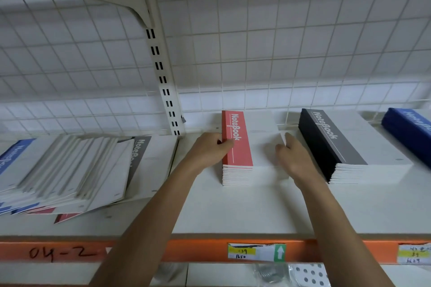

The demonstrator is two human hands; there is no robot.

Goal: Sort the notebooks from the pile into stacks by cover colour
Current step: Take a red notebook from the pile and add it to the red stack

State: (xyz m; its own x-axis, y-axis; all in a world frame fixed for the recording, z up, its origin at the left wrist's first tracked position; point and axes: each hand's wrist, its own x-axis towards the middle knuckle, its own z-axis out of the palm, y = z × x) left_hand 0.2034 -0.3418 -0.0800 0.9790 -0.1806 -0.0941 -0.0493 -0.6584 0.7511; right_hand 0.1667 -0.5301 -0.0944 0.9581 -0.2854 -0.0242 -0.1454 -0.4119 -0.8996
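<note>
Red-and-white card covers on thin, paper-bound notebooks: the red stack is set on the shelf, spines to the left, between both hands.

- Left hand: held against the spine side, thumb laid over the top cover, fingers curled at the edge.
- Right hand: laid against the opposite, white edge with fingers nearly straight; nothing is gripped by it as far as can be seen.
- Black stack: placed just to the right of the red one.
- Blue stack: further right, cut off by the frame edge.
- Unsorted pile: fanned untidily well to the left, mixed colours showing.

Handling, as judged: single notebooks are taken to be light and bendable, with smooth covers apt to slide on each other. A full stack is likely weighty and prone to shear, so it is best held at two opposite edges, spine included, and pushed rather than lifted.

Surface: pale, flat shop shelving, backed by a wire grid and fronted by an orange rail with a price label.
</note>
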